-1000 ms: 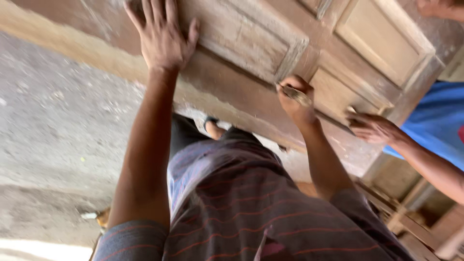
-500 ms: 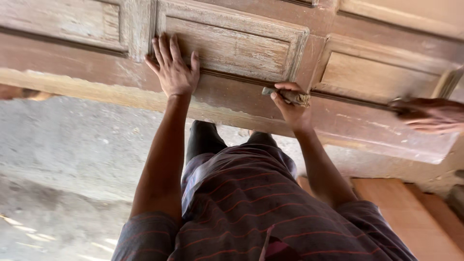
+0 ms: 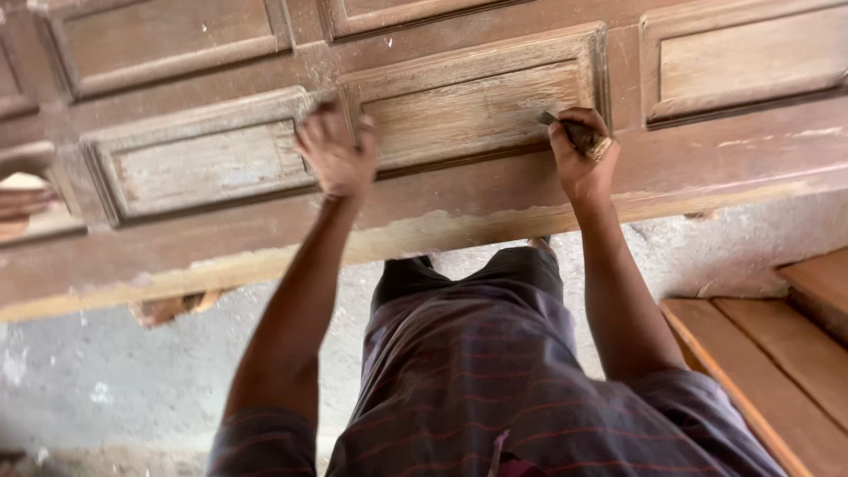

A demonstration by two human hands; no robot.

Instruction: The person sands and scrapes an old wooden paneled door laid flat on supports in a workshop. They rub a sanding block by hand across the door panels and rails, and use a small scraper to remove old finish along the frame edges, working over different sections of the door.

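At bottom, striped shirt (image 3: 530, 397), concrete floor (image 3: 106, 389) behind, planks (image 3: 777, 353) at right. Further up, left hand (image 3: 336, 159) flat on door (image 3: 442, 212), fingers spread, gripping nothing; blurred. Right hand (image 3: 579, 163) fisted round scraper (image 3: 574, 132), tip at panel (image 3: 477, 110) corner. Versus half a second ago: view swung left, other person's hand at right gone, scraper now working the panel edge. Far left, another hand (image 3: 18, 212) touches door.

Grey concrete floor (image 3: 106, 389) below; wooden planks (image 3: 777, 353) lie at the right; another person's fingers (image 3: 22, 208) at far left
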